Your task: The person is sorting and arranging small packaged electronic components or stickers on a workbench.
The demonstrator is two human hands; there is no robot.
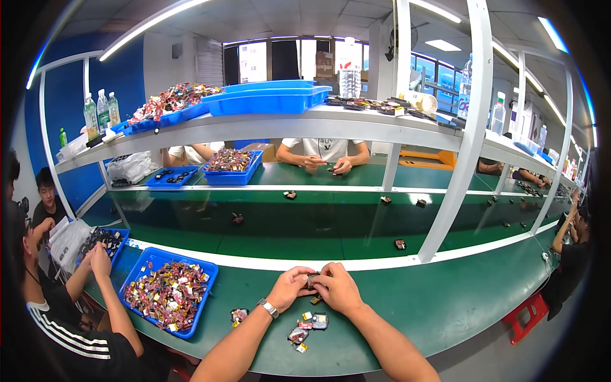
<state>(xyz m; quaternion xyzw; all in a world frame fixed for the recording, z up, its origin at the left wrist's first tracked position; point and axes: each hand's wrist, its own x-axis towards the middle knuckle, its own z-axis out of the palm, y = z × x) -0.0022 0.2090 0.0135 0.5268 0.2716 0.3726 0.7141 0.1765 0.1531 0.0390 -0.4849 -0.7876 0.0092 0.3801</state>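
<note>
Over the green bench top, my left hand (pixel 290 290), with a watch on its wrist, and my right hand (pixel 337 289) meet with fingers closed on a small dark electronic part (pixel 311 281). The fingers cover most of it. A bit of yellow shows just below them. Nearer to me lie loose electronic assemblies (pixel 319 320) with dark rims, silvery faces and red and yellow pieces. Another such assembly (pixel 238 316) rests left of my left forearm. Farther left, a blue tray (pixel 212 280) holds a heap of small red circuit boards with yellow and silver pieces.
Beyond the bench's white edge runs a green conveyor belt (pixel 305 223) with scattered small assemblies. A white shelf post (pixel 455 184) rises ahead right. Left, a co-worker's hands (pixel 98 258) are near a blue tray of black parts (pixel 114 245). A red stool (pixel 527 316) stands right.
</note>
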